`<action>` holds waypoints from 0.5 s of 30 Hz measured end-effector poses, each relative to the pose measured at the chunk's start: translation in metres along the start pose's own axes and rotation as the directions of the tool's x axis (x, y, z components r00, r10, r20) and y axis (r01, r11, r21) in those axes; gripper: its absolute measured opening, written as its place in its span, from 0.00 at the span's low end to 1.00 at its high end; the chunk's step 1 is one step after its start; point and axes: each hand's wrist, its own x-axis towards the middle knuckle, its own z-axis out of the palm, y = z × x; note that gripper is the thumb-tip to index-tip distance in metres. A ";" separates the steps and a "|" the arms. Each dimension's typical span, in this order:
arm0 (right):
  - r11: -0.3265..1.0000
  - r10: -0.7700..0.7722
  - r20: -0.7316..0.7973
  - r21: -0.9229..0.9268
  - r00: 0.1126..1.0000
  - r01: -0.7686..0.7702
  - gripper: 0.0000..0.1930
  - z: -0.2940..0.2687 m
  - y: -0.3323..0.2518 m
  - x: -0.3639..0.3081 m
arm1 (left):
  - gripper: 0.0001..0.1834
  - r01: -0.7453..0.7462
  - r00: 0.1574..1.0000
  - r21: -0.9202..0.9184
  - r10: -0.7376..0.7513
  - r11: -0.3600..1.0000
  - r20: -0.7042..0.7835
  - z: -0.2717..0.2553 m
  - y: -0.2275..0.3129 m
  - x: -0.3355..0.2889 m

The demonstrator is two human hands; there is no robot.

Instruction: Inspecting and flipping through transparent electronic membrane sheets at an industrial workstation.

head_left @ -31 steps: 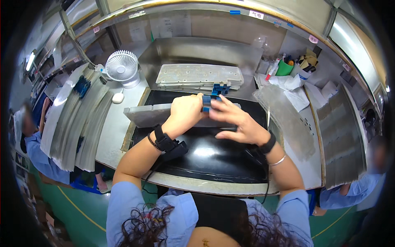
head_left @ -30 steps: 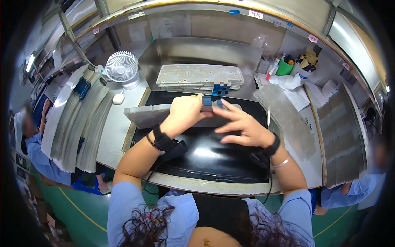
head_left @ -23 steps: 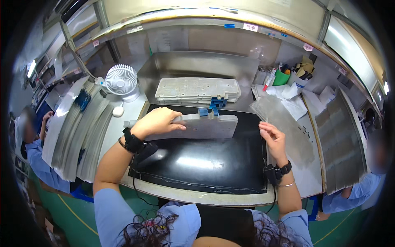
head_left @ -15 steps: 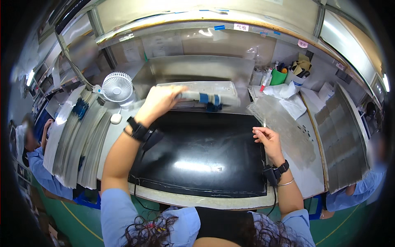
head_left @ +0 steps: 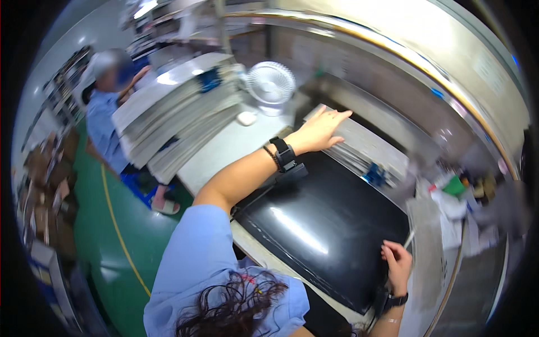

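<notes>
My left hand (head_left: 323, 132) is open, fingers spread, at the near left end of a stack of flat greyish sheets (head_left: 373, 143). Whether its fingertips touch the top sheet, I cannot tell. Blue pieces (head_left: 373, 175) stick out from the stack's front side near its right end. A glossy black mat (head_left: 337, 224) lies in front of the stack, bare on top. At the mat's right edge my right hand (head_left: 398, 267) pinches a thin white stick (head_left: 410, 238), its tip pointing up and away.
A white fan (head_left: 270, 84) and a small white round object (head_left: 246, 118) stand left of the stack. Farther left leans a thick row of grey sheets (head_left: 174, 118), with a seated co-worker (head_left: 106, 118) beyond. Clear sheets (head_left: 424, 264) and a green holder (head_left: 453, 186) are at right.
The view has swung left. My left hand has let go of the blurred flat piece with blue bands, and its fingers have opened over the stack. My right hand stays by the mat's right edge.
</notes>
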 end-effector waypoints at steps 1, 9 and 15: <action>1.000 0.020 -0.023 0.011 1.000 -0.019 0.12 0.002 0.001 0.000 | 0.39 0.043 0.998 0.054 -0.041 0.998 -0.054 -0.033 0.005 -0.007; 0.620 -0.111 0.342 -0.710 0.933 0.334 0.46 0.043 -0.008 0.058 | 0.27 0.527 0.847 0.357 -0.442 0.771 -0.296 -0.295 -0.113 -0.121; 0.465 -0.318 0.785 -0.359 0.531 0.809 0.39 0.123 -0.041 0.043 | 0.27 0.689 0.667 0.535 -0.717 0.489 -0.202 -0.311 -0.120 -0.163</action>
